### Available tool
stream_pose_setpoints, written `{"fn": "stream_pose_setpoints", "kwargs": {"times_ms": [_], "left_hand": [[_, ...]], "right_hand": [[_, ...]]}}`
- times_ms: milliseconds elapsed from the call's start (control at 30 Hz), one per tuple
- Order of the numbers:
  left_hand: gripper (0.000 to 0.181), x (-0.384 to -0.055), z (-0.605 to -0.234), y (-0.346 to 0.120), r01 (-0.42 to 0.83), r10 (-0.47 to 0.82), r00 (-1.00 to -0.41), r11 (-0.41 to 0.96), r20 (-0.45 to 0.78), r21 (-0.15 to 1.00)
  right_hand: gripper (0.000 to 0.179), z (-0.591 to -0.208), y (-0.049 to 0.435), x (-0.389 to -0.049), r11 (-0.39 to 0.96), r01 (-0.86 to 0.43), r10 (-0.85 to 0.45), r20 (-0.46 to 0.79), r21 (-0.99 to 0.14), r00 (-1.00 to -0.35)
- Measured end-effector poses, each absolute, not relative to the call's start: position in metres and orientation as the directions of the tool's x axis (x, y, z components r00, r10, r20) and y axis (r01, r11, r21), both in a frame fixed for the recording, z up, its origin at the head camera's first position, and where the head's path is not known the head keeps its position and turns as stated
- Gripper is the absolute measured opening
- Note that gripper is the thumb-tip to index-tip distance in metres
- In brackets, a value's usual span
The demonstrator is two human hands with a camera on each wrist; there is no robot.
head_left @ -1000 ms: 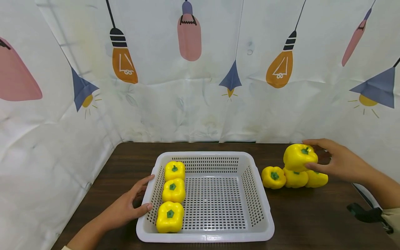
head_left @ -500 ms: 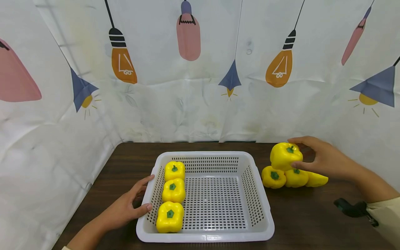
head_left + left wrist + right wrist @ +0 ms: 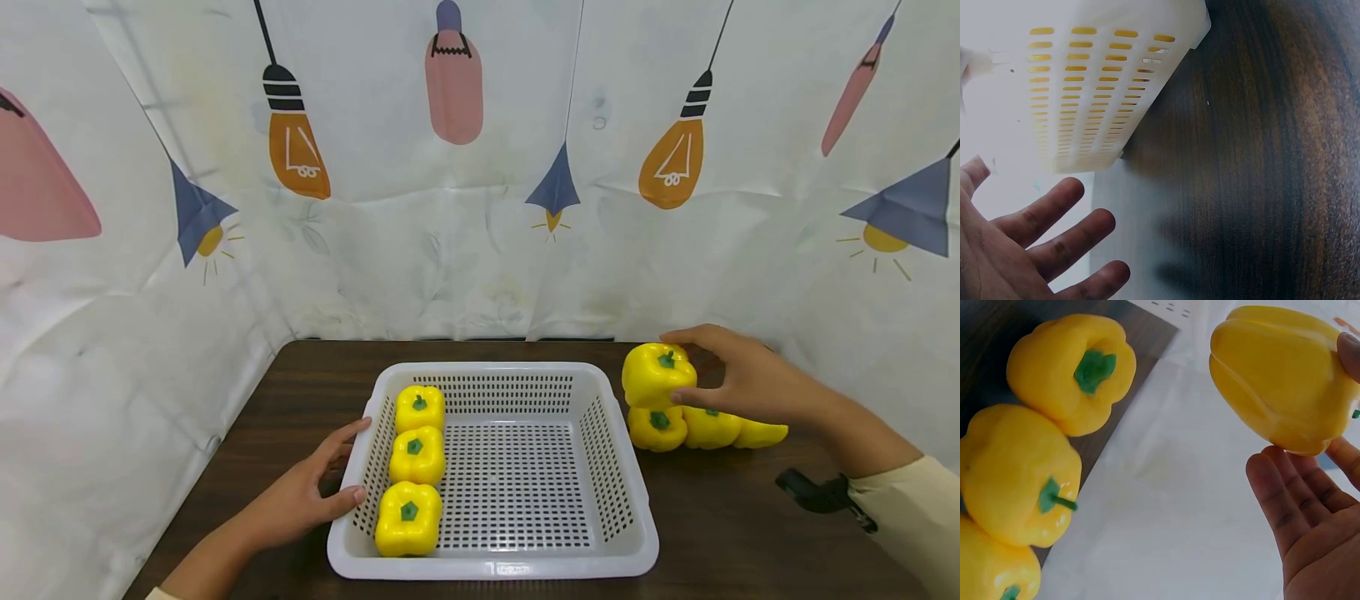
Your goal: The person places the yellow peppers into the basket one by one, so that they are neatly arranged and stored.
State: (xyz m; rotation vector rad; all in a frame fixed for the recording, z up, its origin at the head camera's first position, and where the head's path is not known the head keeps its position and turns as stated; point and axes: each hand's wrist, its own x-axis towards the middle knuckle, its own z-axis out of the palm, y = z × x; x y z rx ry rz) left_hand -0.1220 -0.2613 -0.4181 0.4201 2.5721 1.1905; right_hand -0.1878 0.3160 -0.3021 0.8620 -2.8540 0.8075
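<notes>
My right hand (image 3: 750, 379) holds a yellow bell pepper (image 3: 654, 375) between thumb and fingers, raised over a row of yellow peppers on the table. In the right wrist view the held bell pepper (image 3: 1282, 378) shows its lobed side, with the fingertips beneath it. On the left, my left hand (image 3: 303, 496) has its thumb and fingertips at the rim of a white perforated plastic basket (image 3: 495, 571). Its fingers are spread beside the basket wall (image 3: 1085, 94) in the left wrist view. Inside, three yellow bell peppers (image 3: 417, 457) line the basket's left side, green stems showing.
Three yellow peppers (image 3: 708, 428) lie in a row on the dark wooden table (image 3: 720, 517), right of the basket. A white printed curtain (image 3: 465, 267) hangs behind the table. A black strap-like piece (image 3: 817, 492) sits by the right sleeve.
My right hand has carried the bell pepper leftward, from above the middle of the table row to above its left end, nearer the basket. The left hand and basket stay put.
</notes>
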Motion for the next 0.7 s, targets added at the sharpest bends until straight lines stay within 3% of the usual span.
{"fn": "stream_pose_setpoints", "kwargs": {"times_ms": [700], "left_hand": [[0.079,-0.122,-0.420,-0.261,0.149,0.367,-0.923,0.623,-0.118,0.768]], "right_hand": [[0.076,-0.301,0.274,-0.203,0.692,-0.525,-0.537,0.133,-0.495,-0.833]]}}
